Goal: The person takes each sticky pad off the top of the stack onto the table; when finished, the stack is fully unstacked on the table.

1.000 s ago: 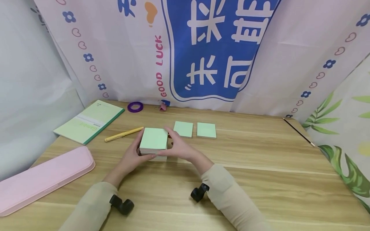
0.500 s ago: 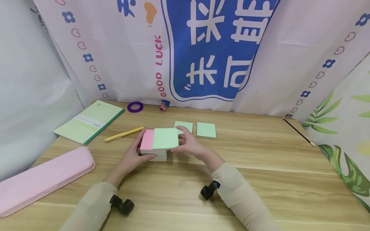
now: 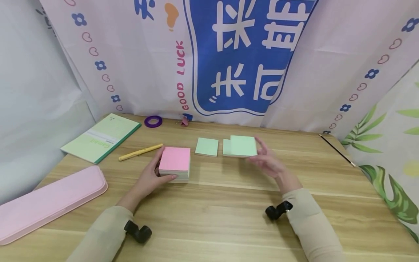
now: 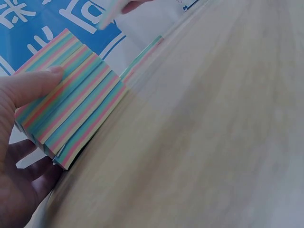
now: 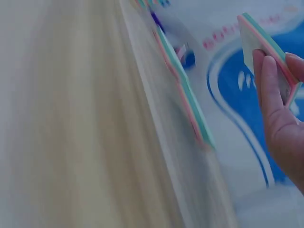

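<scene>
**Green slice carried off the note block toward the right**

Since a second ago my right hand point(image 3: 270, 162) has lifted a thin green-topped pad point(image 3: 243, 145) off the stack and carried it right of centre, leaving the stack's top pink. I pinch the pad between thumb and fingers, above the right one of two green pads on the table point(image 3: 207, 146). My left hand point(image 3: 148, 178) grips the striped note block point(image 3: 175, 163) at the frame's middle, thumb on its near side. Further out at left lie a yellow pen point(image 3: 140, 152), a green notebook point(image 3: 101, 137) and a pink case point(image 3: 49, 202). A purple tape roll point(image 3: 153, 121) sits by the backdrop.
</scene>
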A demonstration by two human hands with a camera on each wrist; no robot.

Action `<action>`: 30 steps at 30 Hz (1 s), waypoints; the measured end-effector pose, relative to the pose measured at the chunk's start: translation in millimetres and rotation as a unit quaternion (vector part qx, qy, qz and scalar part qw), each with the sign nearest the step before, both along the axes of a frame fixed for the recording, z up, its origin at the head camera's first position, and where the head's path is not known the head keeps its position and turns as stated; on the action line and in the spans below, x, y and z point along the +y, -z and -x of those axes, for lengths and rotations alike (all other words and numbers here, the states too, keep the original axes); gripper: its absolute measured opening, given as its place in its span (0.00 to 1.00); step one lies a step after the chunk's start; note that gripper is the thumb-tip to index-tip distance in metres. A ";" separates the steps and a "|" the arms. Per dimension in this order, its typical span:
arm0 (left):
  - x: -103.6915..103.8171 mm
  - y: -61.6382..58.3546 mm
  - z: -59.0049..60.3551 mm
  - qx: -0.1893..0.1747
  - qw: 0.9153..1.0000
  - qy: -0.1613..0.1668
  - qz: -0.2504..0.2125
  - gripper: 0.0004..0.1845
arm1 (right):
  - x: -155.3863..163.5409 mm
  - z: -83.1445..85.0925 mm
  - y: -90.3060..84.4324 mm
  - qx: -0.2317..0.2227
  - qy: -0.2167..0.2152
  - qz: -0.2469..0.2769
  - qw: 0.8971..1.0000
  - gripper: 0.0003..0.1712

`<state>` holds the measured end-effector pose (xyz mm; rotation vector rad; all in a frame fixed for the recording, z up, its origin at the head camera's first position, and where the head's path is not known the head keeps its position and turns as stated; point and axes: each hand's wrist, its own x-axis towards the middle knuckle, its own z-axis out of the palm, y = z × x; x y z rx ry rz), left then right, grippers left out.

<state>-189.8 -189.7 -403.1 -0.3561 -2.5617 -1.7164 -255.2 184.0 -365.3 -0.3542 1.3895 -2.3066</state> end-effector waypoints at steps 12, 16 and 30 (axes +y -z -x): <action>11.9 -27.7 -16.0 -0.015 1.000 0.009 -0.006 0.49 | 67.9 34.9 25.9 -0.074 0.049 -0.091 0.992 0.50; 11.9 -26.3 -14.9 -0.014 1.000 0.008 -0.012 0.49 | 64.4 40.8 28.7 -0.076 0.056 -0.142 0.985 0.50; 1.0 0.2 -0.5 0.004 1.000 0.005 -0.011 0.50 | 51.6 31.7 3.3 0.043 0.152 -0.335 0.929 0.37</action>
